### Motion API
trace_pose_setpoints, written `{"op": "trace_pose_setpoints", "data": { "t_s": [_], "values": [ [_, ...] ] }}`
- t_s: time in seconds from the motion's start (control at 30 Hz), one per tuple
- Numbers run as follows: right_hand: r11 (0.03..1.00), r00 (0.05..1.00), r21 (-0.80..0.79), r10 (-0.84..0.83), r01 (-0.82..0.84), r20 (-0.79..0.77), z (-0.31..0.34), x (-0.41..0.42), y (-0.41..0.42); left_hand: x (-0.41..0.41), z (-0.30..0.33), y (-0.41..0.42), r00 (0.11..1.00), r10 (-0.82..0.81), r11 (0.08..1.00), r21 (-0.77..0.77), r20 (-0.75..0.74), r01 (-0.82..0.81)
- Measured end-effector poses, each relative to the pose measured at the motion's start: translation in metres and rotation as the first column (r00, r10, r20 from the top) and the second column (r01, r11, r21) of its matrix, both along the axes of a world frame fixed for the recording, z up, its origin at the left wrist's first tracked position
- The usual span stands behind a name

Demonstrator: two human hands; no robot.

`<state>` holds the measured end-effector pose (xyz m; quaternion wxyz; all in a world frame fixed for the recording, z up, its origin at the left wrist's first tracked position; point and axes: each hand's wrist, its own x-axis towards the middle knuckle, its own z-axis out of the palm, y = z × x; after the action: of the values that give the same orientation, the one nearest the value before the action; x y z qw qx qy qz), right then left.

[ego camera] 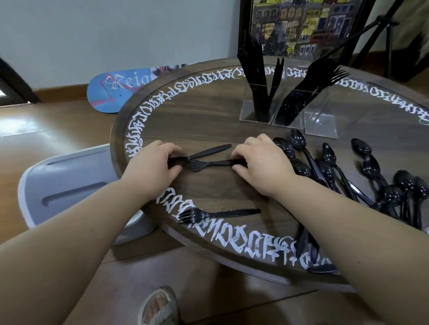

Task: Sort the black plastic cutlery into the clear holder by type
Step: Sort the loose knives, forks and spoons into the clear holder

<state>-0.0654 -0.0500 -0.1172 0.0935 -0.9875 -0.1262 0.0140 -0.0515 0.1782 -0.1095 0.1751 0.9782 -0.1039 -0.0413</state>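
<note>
My left hand (pixel 155 162) pinches the head end of a black fork (pixel 210 150) whose handle points up and to the right on the round table. My right hand (pixel 261 162) grips the handle of a second black fork (pixel 208 164), its tines facing left beside my left fingers. A third fork (pixel 217 214) lies alone near the table's front edge. Several black spoons (pixel 346 170) are piled at the right. The clear holder (pixel 321 123) stands at the back: knives (pixel 256 72) fill its left compartment, forks (pixel 316 85) the middle one, and the right one holds nothing.
The round wooden table (pixel 198 121) carries white lettering round its rim. A grey chair seat (pixel 66 181) sits low at the left, a blue skateboard deck (pixel 117 88) leans by the wall, and a framed picture (pixel 300 22) with a tripod stands behind the holder.
</note>
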Motion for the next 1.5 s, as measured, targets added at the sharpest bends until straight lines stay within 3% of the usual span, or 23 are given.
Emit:
{"op": "trace_pose_setpoints", "data": {
  "t_s": [0.13,0.23,0.53,0.67,0.77,0.83,0.9,0.97,1.07,1.23,1.4,1.5],
  "values": [
    [0.998,0.993,0.023,0.060,-0.062,0.097,0.004,0.002,0.008,0.000,0.001,-0.004,1.000,0.030,0.999,-0.041,-0.008,-0.030],
    [0.989,0.989,-0.052,0.140,-0.138,0.044,0.004,0.008,0.022,-0.001,0.000,-0.004,1.000,0.003,0.998,-0.067,-0.019,-0.005],
    [0.989,0.991,-0.076,0.131,-0.129,0.022,0.003,0.022,0.034,-0.004,0.001,-0.011,0.992,-0.097,0.983,-0.164,-0.080,0.083],
    [0.992,0.986,-0.013,0.129,-0.128,0.106,0.007,0.024,0.031,-0.003,0.004,-0.014,1.000,-0.003,0.952,-0.307,-0.012,-0.001],
    [0.970,0.979,0.238,0.009,-0.058,0.202,0.024,0.025,0.029,0.001,0.016,-0.019,0.993,0.116,0.860,-0.501,-0.003,-0.102],
    [0.847,0.980,0.527,-0.155,0.068,0.123,0.041,0.023,0.027,0.004,0.027,-0.025,0.994,0.101,0.829,-0.550,-0.034,-0.103],
    [0.579,0.971,0.789,-0.221,0.207,-0.092,0.057,0.017,0.025,0.004,0.038,-0.034,0.998,0.026,0.838,-0.543,-0.063,-0.056],
    [0.308,0.941,0.897,-0.218,0.318,-0.258,0.068,0.007,0.022,0.000,0.049,-0.047,0.993,-0.064,0.854,-0.520,-0.100,0.002],
    [0.116,0.909,0.917,-0.223,0.382,-0.351,0.075,-0.005,0.014,-0.009,0.061,-0.069,0.982,-0.164,0.854,-0.513,-0.095,0.093],
    [0.023,0.887,0.914,-0.249,0.406,-0.388,0.081,-0.024,-0.010,-0.019,0.071,-0.095,0.970,-0.199,0.800,-0.595,-0.137,0.080],
    [0.096,0.890,0.911,-0.277,0.401,-0.362,0.088,-0.039,-0.026,-0.030,0.079,-0.114,0.953,-0.183,0.696,-0.717,-0.243,-0.049],
    [0.056,0.885,0.897,-0.204,0.438,-0.419,0.088,-0.045,-0.034,-0.030,0.083,-0.120,0.971,-0.175,0.743,-0.669,-0.165,0.020]
  ]
}}
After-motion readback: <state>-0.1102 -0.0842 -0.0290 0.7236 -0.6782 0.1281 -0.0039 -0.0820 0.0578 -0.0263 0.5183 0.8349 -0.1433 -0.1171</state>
